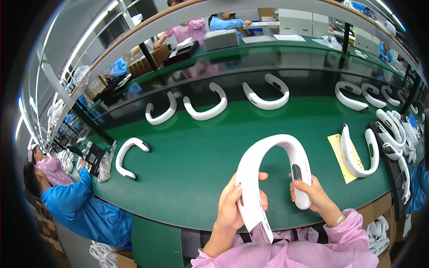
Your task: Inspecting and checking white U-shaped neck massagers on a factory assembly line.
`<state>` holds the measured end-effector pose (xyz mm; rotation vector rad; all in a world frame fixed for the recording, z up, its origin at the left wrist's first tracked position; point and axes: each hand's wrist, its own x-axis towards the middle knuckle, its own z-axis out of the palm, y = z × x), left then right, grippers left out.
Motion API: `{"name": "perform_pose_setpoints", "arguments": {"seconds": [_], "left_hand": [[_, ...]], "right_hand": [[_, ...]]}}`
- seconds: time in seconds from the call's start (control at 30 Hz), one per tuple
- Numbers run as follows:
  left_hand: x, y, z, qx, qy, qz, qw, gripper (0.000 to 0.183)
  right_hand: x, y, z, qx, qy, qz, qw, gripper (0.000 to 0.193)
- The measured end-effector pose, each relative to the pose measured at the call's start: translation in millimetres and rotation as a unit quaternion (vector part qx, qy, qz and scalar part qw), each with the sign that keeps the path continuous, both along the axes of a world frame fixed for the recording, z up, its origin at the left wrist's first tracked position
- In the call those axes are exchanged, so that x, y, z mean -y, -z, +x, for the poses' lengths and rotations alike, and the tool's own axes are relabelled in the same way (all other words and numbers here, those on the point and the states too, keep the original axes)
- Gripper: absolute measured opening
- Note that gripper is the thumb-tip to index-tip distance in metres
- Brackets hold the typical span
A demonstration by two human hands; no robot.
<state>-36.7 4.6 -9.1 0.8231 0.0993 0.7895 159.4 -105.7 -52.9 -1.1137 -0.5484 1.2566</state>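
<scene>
A white U-shaped neck fan [278, 142] is held up over the near edge of the green table, its curve pointing away from me. My left hand [231, 203] is closed around its left arm, thumb on the side near a small dark spot. Around the right arm, just above the perforated round end, my right hand [313, 193] is closed, with the thumb by a dark oval panel. To the right another white neck fan [360, 170] lies on a yellow printed sheet [340, 157].
Three neck fans [206, 115] stand along the table's far side, and several more [351, 103] at the far right. One neck fan [119, 160] lies at left. A black tray [397, 186] piled with fans is at right. Co-workers in blue [76, 201] and pink sit nearby.
</scene>
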Motion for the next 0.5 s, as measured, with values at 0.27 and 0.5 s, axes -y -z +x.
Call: {"name": "perform_pose_setpoints", "arguments": {"seconds": [0.27, 0.5], "left_hand": [[-12, -13, 4, -0.013, 0.012, -0.107, 0.994, 0.044], [-6, -17, 11, -0.034, 0.012, -0.048, 0.998, 0.048]], "right_hand": [[-15, -4, 0, -0.013, -0.014, -0.038, 0.999, 0.038], [-25, 5, -2, -0.028, -0.013, -0.014, 0.999, 0.043]]}}
